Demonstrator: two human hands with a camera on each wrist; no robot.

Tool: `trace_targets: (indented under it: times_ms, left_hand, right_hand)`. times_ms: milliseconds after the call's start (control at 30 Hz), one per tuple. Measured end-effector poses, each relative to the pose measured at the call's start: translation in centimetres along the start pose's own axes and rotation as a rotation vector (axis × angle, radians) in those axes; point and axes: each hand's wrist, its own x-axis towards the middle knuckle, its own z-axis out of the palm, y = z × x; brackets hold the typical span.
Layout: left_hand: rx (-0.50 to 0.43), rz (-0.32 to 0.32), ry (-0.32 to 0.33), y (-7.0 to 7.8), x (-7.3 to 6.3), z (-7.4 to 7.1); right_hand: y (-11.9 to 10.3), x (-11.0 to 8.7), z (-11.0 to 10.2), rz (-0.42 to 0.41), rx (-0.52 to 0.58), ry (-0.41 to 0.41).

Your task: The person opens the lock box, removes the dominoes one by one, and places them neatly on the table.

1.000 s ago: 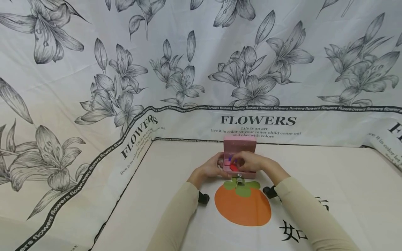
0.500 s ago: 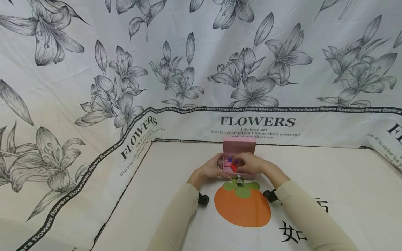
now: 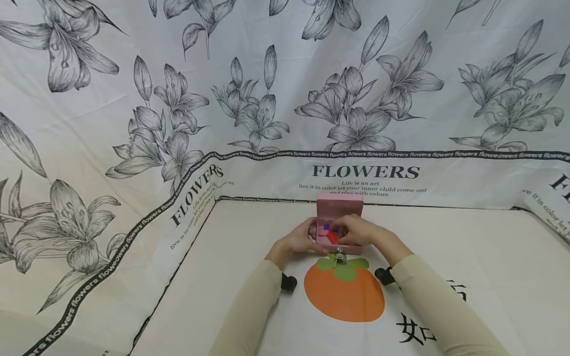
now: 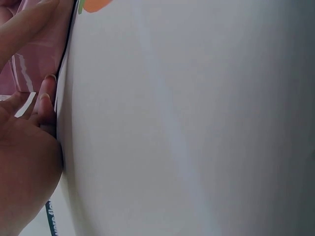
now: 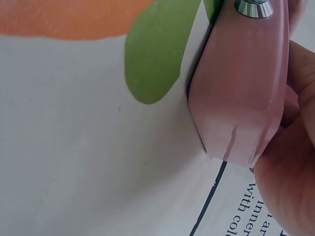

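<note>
A small pink box (image 3: 340, 208) stands at the back of the table in the head view, its lid raised. The left hand (image 3: 299, 238) grips its left side, thumb along the front; the left wrist view has these fingers against the glossy pink wall (image 4: 43, 54). Over the box's inside, the right hand (image 3: 357, 230) pinches a small red block (image 3: 332, 238) between thumb and fingers. Behind that lies a blue-purple piece (image 3: 327, 227), partly covered by the fingers. In the right wrist view, the right hand (image 5: 290, 182) reaches over the box wall, which hides its fingertips.
A metal clasp (image 3: 340, 251) sits on the box's front. Just before it, the white table cover bears a printed orange persimmon (image 3: 344, 291) and black characters (image 3: 414, 328). A flower-printed curtain (image 3: 365, 118) rises behind the box. Black wrist devices (image 3: 288, 283) show beside both sleeves.
The red block has turned a little between the right fingers and now slants differently. The left hand and the box stay in place.
</note>
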Motion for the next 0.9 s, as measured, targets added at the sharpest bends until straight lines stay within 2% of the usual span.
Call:
trace_targets:
  times_ms: [267, 900]
  left_hand:
    - [-0.008, -0.008, -0.001, 0.1, 0.0, 0.0]
    - [0.037, -0.01, 0.009, 0.3, -0.1, 0.0]
  right_hand:
    - [0.1, 0.2, 0.4, -0.002, -0.037, 0.04]
    - [0.1, 0.4, 1.6, -0.011, -0.074, 0.129]
